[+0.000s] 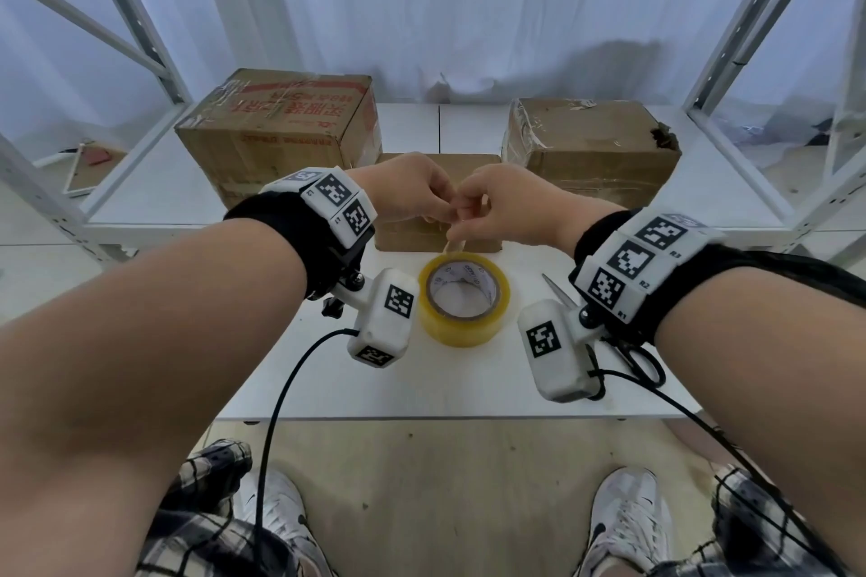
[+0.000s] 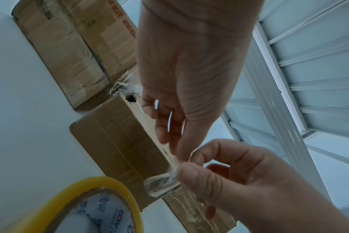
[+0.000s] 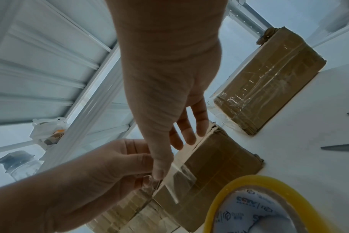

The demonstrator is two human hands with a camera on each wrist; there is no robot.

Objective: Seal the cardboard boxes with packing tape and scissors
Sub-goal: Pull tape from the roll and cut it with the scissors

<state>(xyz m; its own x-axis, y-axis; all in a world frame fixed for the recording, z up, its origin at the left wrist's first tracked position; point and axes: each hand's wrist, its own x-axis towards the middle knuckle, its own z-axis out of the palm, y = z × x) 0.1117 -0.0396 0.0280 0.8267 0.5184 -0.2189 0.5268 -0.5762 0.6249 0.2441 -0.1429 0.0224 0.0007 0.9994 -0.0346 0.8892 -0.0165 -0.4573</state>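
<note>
Your left hand and right hand meet above the table, fingertips together, both pinching the loose end of the tape between thumb and forefinger. From the left wrist view that end looks crumpled and clear, held between the two pinches; the other fingers of each hand hang loosely spread. The strip runs down from your right fingers to the roll, which lies flat on the table just below your hands. The scissors lie right of the roll, partly hidden under your right wrist. A small box sits just behind the roll, with a larger box behind on the left and another box behind on the right.
</note>
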